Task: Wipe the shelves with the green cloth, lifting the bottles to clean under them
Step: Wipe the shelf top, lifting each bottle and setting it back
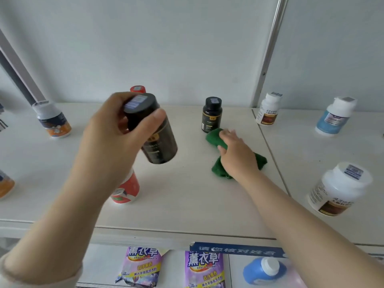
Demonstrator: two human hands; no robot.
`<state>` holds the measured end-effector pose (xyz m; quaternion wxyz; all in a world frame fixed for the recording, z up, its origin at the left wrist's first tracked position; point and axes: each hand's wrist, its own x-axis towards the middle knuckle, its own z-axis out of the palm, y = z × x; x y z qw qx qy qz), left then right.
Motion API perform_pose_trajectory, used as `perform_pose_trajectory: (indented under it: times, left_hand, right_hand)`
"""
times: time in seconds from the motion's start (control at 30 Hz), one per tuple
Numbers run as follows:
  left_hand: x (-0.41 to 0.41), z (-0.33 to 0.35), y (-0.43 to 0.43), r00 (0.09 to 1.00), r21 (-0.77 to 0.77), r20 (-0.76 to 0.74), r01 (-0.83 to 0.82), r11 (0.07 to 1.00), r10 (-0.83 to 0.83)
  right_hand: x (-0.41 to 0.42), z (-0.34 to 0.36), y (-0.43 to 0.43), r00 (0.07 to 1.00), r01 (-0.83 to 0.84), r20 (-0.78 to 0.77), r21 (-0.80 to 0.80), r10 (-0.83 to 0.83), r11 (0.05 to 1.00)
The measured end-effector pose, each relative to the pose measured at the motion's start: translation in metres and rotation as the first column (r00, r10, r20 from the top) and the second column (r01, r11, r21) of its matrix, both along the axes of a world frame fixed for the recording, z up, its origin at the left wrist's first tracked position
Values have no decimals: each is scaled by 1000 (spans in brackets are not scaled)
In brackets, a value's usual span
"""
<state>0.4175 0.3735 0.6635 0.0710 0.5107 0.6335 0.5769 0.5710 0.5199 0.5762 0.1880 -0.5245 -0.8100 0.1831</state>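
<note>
My left hand (116,134) holds a black bottle (154,140) with a dark lid, lifted and tilted above the white shelf (178,200). My right hand (236,150) presses the green cloth (216,136) flat on the shelf, just in front of a second black bottle (212,114) standing upright near the back wall. The cloth bunches out on both sides of the hand.
An orange-and-white bottle (126,189) stands under my left forearm, and another orange-lidded bottle (138,88) peeks behind the lifted bottle. White bottles stand at the left (53,119) and on the right shelf section (268,110), (334,116), (338,190). Purple packets (204,269) and a blue bottle (264,270) lie on the lower shelf.
</note>
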Motion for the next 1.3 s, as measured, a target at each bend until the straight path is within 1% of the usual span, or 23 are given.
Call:
perform_pose_trajectory:
  times: [0.07, 0.13, 0.2, 0.23, 0.3, 0.33, 0.37, 0.43, 0.5, 0.57, 0.63, 0.77, 0.87, 0.93, 1.0, 1.03, 1.07, 1.1, 1.13, 1.2, 1.23, 1.3]
  left_hand:
    - [-9, 1, -2, 1000, 2, 23, -2, 1000, 2]
    - [-14, 1, -4, 999, -2, 47, 10, 1000, -10]
    - [-17, 1, -5, 998, 3, 58, 24, 1000, -24]
    - [-18, 2, -6, 998, 6, 61, 28, 1000, -28]
    - [-20, 3, -8, 997, 10, 64, 34, 999, -35]
    - [-22, 4, -9, 997, 12, 66, 35, 999, -36]
    - [-24, 5, -10, 997, 15, 69, 36, 999, -37]
    - [-28, 9, -12, 997, 23, 64, 33, 999, -34]
    - [-33, 11, -13, 998, 28, 52, 15, 1000, -16]
    - [-35, 13, -14, 999, 29, 40, 3, 1000, -4]
    - [-36, 12, -15, 999, 19, 32, 4, 1000, -5]
    - [-32, 13, -16, 1000, 5, 12, 14, 1000, -15]
    - [-26, 14, -16, 999, 21, 8, 37, 999, -37]
    - [-20, 13, -16, 997, 20, 16, 69, 997, -70]
    - [-14, 11, -17, 994, 15, 32, 103, 995, -104]
    - [-11, 11, -17, 992, 10, 42, 119, 993, -120]
    - [-9, 10, -17, 990, 2, 50, 134, 991, -133]
    - [-6, 9, -17, 988, -8, 53, 146, 989, -145]
    - [-4, 8, -16, 987, -15, 50, 154, 988, -153]
    - [0, 7, -16, 986, -21, 38, 160, 987, -159]
    - [1, 7, -15, 986, -21, 40, 161, 987, -160]
    - [3, 7, -15, 986, -18, 46, 158, 987, -157]
  right_hand:
    - [-2, 1, -14, 987, -159, -25, -23, 159, 987]
    - [5, 2, -31, 950, -303, -109, -90, 293, 949]
    - [14, 5, -46, 914, -396, -163, -155, 372, 905]
    - [17, 9, -50, 908, -405, -192, -179, 372, 896]
    - [18, 20, -44, 907, -348, -313, -177, 283, 921]
    - [16, 24, -35, 901, -289, -375, -139, 219, 947]
    - [11, 26, -24, 899, -218, -406, -83, 167, 972]
    - [-4, 23, -4, 923, -106, -370, 14, 103, 994]
    - [-22, 14, 8, 957, -98, -272, 21, 100, 995]
    - [-37, 5, 12, 965, -193, -188, -29, 185, 981]
    - [-43, 5, 7, 938, -326, -145, -59, 315, 944]
    - [-22, 10, -31, 850, -523, -154, -150, 503, 839]
    - [10, 11, -67, 805, -593, -190, -210, 562, 777]
    - [34, 15, -86, 808, -589, -224, -273, 545, 761]
    - [54, 24, -101, 814, -581, -252, -372, 523, 724]
    - [62, 30, -104, 812, -583, -275, -402, 514, 706]
    - [67, 36, -105, 816, -577, -309, -408, 488, 707]
    - [70, 42, -102, 831, -548, -354, -390, 429, 740]
    - [71, 47, -95, 848, -491, -403, -350, 345, 798]
    - [69, 51, -73, 875, -314, -444, -217, 193, 924]
    - [65, 49, -61, 898, -225, -416, -147, 147, 963]
    - [55, 38, -37, 950, -93, -303, -67, 68, 993]
